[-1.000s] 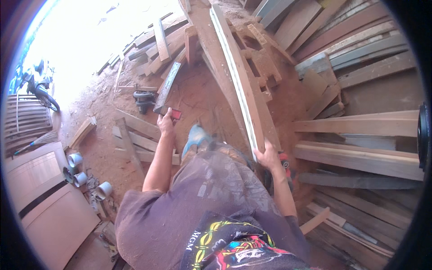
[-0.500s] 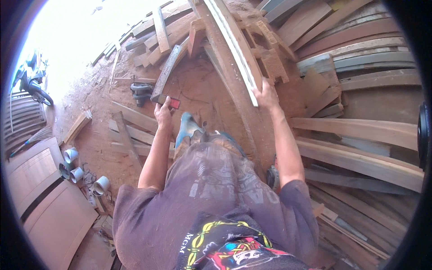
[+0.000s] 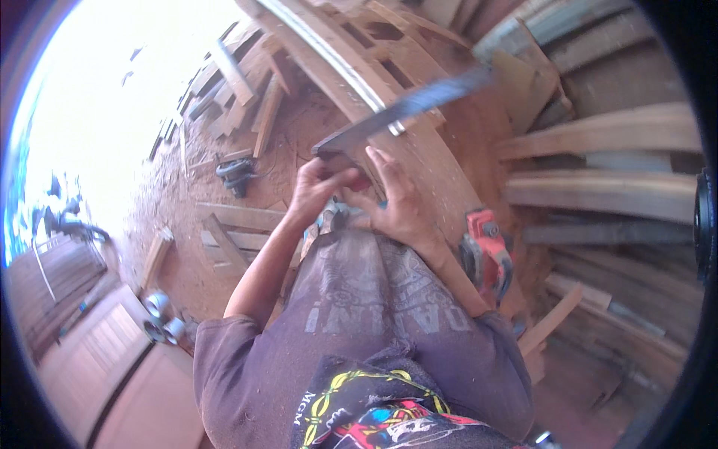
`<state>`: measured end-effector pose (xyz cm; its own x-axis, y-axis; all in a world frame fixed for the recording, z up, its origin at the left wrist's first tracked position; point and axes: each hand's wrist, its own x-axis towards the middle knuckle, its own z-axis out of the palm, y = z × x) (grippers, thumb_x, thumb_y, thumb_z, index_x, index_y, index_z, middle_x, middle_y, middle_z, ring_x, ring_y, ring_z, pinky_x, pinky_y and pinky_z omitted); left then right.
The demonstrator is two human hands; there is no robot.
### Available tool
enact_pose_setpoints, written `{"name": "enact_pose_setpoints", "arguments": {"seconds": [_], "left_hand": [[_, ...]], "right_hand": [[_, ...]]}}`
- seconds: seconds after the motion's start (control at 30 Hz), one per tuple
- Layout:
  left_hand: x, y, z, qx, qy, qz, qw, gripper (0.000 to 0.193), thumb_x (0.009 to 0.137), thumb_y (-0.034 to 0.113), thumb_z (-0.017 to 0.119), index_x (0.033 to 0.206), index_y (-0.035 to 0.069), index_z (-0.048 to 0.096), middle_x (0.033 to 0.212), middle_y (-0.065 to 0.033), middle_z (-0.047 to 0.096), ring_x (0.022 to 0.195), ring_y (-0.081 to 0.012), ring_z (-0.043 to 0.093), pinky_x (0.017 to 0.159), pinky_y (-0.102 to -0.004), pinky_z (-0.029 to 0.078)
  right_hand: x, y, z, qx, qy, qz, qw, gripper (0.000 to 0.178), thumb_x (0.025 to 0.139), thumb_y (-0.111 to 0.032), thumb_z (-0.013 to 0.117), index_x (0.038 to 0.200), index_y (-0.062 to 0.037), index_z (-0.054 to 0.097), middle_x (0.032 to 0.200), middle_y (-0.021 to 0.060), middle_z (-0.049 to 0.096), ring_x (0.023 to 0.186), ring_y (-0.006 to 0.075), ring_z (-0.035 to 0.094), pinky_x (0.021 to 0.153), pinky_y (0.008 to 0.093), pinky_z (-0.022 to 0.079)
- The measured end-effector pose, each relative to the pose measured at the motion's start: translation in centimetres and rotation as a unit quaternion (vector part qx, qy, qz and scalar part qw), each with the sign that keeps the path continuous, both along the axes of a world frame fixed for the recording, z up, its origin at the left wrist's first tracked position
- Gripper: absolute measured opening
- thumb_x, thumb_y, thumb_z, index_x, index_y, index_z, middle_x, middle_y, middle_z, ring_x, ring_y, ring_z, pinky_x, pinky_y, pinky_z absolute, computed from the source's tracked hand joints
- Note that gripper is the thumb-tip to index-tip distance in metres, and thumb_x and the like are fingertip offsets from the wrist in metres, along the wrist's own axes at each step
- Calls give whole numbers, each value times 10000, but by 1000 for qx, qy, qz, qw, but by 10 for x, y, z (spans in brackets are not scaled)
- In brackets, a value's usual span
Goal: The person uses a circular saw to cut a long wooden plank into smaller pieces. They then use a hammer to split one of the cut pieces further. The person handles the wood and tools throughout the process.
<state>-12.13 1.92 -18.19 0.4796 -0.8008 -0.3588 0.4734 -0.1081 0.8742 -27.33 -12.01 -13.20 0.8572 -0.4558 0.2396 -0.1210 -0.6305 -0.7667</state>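
Note:
My left hand (image 3: 310, 191) is closed around the stock of a try square (image 3: 404, 108), whose long metal blade points up to the right and is smeared by motion. A red patch of its stock shows between my hands. Close beside it, my right hand (image 3: 400, 198) has its fingers apart; whether it touches the square I cannot tell. Beneath the blade, a pale-edged wooden strip (image 3: 336, 63) ends just beyond my right fingers. It lies along a long wide plank (image 3: 441, 168) that runs from the far left toward my right side.
A red and black power tool (image 3: 486, 251) stands by the plank near my right forearm. A dark power tool (image 3: 236, 176) sits on the dusty ground at left. Stacked boards (image 3: 606, 194) line the right. Wooden panels (image 3: 97, 329) and tins (image 3: 157, 303) stand at lower left.
My right hand has let go of the strip's end and come in beside my left. My left hand has moved right with the try square, its blade now swung over the plank.

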Motion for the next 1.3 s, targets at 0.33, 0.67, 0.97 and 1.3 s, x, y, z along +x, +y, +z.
{"name": "enact_pose_setpoints", "arguments": {"seconds": [0.33,0.67,0.97,1.3], "left_hand": [[-126,-113,74,-107,-61,-363,924,544,1040,201,747,1511,-6,573,1378,-176,723,1264,-228,686,1111,-394,532],[-98,-78,-13,76,-98,-285,950,395,1046,140,735,1404,-8,656,1263,-100,764,1140,-140,703,978,-306,566],[-105,-52,-35,179,-105,-171,963,372,1053,268,733,1334,25,712,1195,-72,766,1049,-163,722,893,-315,569],[-105,-34,-74,224,-110,-141,958,468,1023,361,767,1354,36,707,1166,-73,771,1057,-169,719,878,-351,589]], "right_hand": [[-236,-20,51,130,102,-455,875,612,928,-171,785,1466,11,555,1132,158,720,988,263,719,865,402,570],[-513,-3,-83,131,371,-447,803,716,825,-131,760,1512,-31,580,1372,219,677,1286,346,630,1081,411,473],[-404,-29,-19,196,193,-507,817,437,1070,-398,628,1185,6,752,1111,135,754,1077,252,691,958,384,508],[-380,-57,-24,402,206,-334,827,558,1094,-513,554,955,-1,729,698,-15,600,609,71,516,541,289,380]]}}
